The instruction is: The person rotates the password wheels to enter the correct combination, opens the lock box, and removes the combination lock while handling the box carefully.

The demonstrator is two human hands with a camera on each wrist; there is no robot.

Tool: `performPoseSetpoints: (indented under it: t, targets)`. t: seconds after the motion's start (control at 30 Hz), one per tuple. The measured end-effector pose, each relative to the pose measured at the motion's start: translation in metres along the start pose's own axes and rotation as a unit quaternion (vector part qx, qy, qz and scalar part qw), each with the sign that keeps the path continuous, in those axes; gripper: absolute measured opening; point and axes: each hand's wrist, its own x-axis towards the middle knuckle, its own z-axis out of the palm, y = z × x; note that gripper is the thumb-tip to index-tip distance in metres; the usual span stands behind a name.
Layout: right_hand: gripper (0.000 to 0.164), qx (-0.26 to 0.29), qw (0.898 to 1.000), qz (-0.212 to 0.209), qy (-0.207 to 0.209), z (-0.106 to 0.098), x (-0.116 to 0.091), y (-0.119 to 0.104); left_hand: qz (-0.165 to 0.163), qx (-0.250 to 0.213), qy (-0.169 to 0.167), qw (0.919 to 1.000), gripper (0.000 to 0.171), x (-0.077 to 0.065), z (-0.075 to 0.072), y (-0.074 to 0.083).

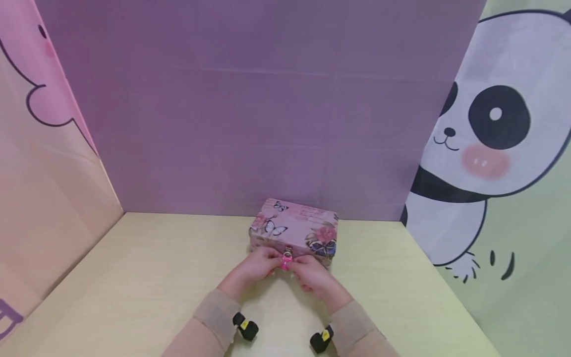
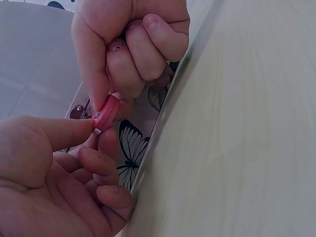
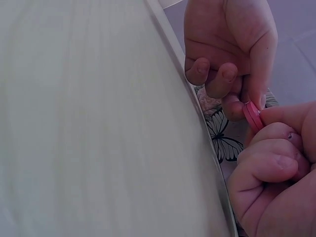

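Observation:
A pink tin box (image 1: 296, 223) with butterflies and roses stands on the table near the back wall. At its front hangs a small pink padlock (image 1: 287, 262), its metal shackle (image 1: 287, 254) at the box's clasp. My left hand (image 1: 257, 264) pinches one side of the padlock between thumb and fingers, the other fingers loosely bent. From the opposite side my right hand (image 1: 314, 275) pinches it too, its remaining fingers curled in. Small dials show on the edge of the padlock body (image 2: 106, 112) in the left wrist view. Fingers partly cover the padlock in both wrist views.
The light wooden table (image 1: 147, 277) runs up to a purple backdrop (image 1: 250, 124). A panda-print panel (image 1: 495, 163) borders the right side, and a pink cartoon panel (image 1: 49, 198) the left. Each wrist wears a band with a small black camera mount (image 1: 245, 327).

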Motion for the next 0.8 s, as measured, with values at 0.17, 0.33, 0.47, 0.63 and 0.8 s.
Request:
performPoseSetpoints:
  t: [0.17,0.33,0.47,0.63,0.8]
  targets:
    - [0.027,-0.001,1.0,0.006,-0.003,0.0001,0.0008,-0.0002,0.0,0.002,0.003,1.0,0.015,0.0008,-0.0002,-0.0016]
    - [0.025,-0.003,1.0,0.009,-0.006,0.0006,0.0027,0.0005,0.001,0.001,0.004,1.0,0.015,0.0011,-0.0004,-0.0021]
    - [0.025,-0.002,1.0,0.008,-0.006,0.001,0.0034,0.0019,0.003,0.003,0.002,1.0,0.015,0.0017,0.0,-0.0027]
    - [0.025,-0.001,1.0,0.009,-0.004,0.0015,0.0034,0.0024,0.003,0.003,-0.001,1.0,0.015,0.0022,-0.0003,-0.0031]
    - [0.024,-0.002,1.0,0.008,-0.002,0.0017,0.0032,0.0016,0.003,0.003,-0.001,1.0,0.016,0.0012,-0.0013,-0.0021]
